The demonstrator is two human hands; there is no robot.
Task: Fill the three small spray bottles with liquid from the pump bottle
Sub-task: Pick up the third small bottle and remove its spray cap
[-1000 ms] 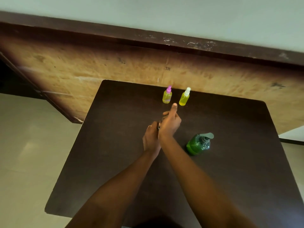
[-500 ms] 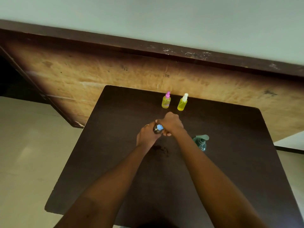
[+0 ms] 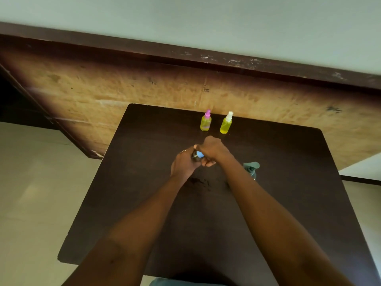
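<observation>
Over the dark brown worktop [image 3: 144,182], the left hand [image 3: 183,165] grips a small blue-capped spray bottle [image 3: 199,155]; the right hand [image 3: 212,149] curls round its cap. A pink-topped yellow-filled spray bottle [image 3: 205,122] and a white-topped yellow-filled spray bottle [image 3: 226,124] stand beyond, any lettering unreadable.

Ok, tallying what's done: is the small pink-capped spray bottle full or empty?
Filled, roughly to the shoulder: yellow liquid colours the whole body of the small pink-capped spray bottle.

dark table [image 3: 288,203] | worn wooden board [image 3: 123,89] behind | pale floor [image 3: 31,193] left
</observation>
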